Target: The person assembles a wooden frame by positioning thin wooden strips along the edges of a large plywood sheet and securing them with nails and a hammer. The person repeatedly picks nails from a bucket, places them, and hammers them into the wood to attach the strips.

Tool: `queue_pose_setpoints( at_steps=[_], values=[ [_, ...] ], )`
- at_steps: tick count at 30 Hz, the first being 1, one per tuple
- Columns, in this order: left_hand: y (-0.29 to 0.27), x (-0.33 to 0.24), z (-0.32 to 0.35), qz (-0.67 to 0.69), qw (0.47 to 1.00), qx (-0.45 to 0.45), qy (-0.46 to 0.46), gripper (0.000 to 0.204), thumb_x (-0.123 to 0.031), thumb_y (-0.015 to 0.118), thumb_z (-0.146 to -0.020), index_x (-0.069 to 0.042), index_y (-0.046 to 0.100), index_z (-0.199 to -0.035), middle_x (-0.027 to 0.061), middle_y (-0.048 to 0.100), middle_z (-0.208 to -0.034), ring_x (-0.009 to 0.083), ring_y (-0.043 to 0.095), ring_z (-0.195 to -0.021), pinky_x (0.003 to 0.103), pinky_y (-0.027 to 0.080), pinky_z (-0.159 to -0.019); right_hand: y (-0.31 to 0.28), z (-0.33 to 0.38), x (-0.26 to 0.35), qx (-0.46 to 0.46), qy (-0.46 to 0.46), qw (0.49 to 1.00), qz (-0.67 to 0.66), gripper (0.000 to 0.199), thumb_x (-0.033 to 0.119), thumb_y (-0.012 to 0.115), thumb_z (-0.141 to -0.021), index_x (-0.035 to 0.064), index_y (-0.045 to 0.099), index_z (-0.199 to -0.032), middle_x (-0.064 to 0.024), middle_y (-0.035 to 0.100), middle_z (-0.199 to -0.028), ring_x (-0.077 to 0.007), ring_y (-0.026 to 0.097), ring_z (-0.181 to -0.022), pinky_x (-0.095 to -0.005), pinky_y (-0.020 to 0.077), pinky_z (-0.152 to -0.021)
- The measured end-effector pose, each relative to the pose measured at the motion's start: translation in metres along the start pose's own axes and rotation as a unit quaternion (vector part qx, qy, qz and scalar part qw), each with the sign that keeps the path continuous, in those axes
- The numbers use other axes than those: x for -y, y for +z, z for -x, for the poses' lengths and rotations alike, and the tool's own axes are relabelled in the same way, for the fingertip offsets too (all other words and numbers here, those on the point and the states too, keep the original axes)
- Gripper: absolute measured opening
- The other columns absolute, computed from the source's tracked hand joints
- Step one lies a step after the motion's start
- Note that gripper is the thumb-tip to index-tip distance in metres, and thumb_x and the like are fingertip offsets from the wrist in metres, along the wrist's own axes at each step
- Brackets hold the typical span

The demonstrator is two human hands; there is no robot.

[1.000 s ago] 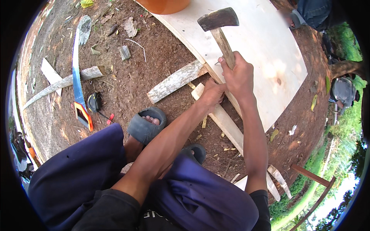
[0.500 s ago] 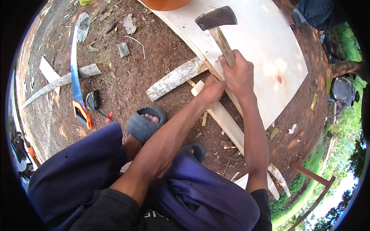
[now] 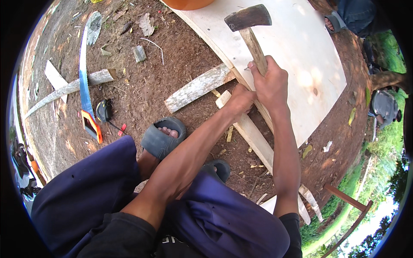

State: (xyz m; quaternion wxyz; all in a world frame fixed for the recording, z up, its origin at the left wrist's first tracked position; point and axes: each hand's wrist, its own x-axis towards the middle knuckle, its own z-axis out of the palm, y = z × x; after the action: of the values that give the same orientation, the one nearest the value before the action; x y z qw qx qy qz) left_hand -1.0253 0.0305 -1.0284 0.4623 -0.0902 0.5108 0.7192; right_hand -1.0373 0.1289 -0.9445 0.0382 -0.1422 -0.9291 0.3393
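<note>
My right hand (image 3: 272, 85) grips a hatchet (image 3: 254, 45) by its wooden handle, with the dark metal head raised over a pale plywood board (image 3: 301, 81). A thin nail (image 3: 248, 68) shows beside my right thumb; whether it stands in the board or is in my hand I cannot tell. My left hand (image 3: 241, 101) is closed at the board's near edge, above a squared wooden batten (image 3: 251, 135). What its fingers hold is hidden. A rough bark-covered piece of wood (image 3: 198, 88) reaches the same edge farther left.
On the dirt to the left lie a handsaw (image 3: 84, 84) with an orange handle, a long bark-covered slat (image 3: 71, 92) and a tape measure (image 3: 103, 111). An orange container (image 3: 189, 3) rests on the board's far end. Another person's sandalled foot (image 3: 334, 21) is at the far right.
The hatchet and my right hand have shifted slightly to the right. My left hand stays closed at the board's edge, and the whole view has moved a little.
</note>
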Motion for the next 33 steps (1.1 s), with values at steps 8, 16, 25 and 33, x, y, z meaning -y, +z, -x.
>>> queue_pose_setpoints(
  at_steps=[8,16,25,33],
  values=[
    [0.005,-0.005,-0.002,0.008,1.0,-0.002,-0.025,0.013,-0.006,0.053,-0.091,0.005,0.058,-0.087,0.0066,0.057,-0.068,0.0103,0.048,-0.05,0.03,0.032,-0.041,0.0,-0.001,-0.002,0.007,-0.001,1.0,-0.013,0.026,0.02,0.069,-0.092,-0.0016,0.057,-0.085,-0.0233,0.063,-0.067,-0.0416,0.066,-0.064,-0.0457,0.0498,-0.06],
    [0.002,0.007,-0.003,0.059,0.997,0.029,0.038,0.017,-0.009,0.054,-0.094,0.008,0.055,-0.095,0.0094,0.06,-0.077,0.0089,0.05,-0.053,0.029,0.033,-0.042,0.005,0.003,-0.004,0.02,-0.03,0.999,0.031,0.023,0.015,0.069,-0.088,0.001,0.052,-0.086,-0.0221,0.063,-0.067,-0.0424,0.066,-0.066,-0.0474,0.0505,-0.061],
    [-0.001,0.021,-0.01,0.09,0.991,0.043,0.084,0.016,-0.013,0.056,-0.097,0.002,0.056,-0.102,0.0061,0.063,-0.085,0.0077,0.054,-0.06,0.028,0.039,-0.046,0.015,0.01,-0.006,0.007,-0.088,0.992,0.085,0.024,0.011,0.071,-0.082,0.0023,0.05,-0.09,-0.0203,0.066,-0.075,-0.0412,0.068,-0.071,-0.0466,0.0537,-0.063],
    [0.011,0.007,0.0,0.074,0.993,-0.016,0.085,0.017,-0.015,0.059,-0.096,0.001,0.061,-0.102,0.003,0.06,-0.079,0.0084,0.053,-0.059,0.028,0.038,-0.046,0.011,0.026,0.0,-0.053,-0.109,0.99,0.069,0.034,0.029,0.068,-0.096,0.0029,0.062,-0.117,-0.025,0.07,-0.082,-0.035,0.073,-0.08,-0.0435,0.0552,-0.068]
  ],
)
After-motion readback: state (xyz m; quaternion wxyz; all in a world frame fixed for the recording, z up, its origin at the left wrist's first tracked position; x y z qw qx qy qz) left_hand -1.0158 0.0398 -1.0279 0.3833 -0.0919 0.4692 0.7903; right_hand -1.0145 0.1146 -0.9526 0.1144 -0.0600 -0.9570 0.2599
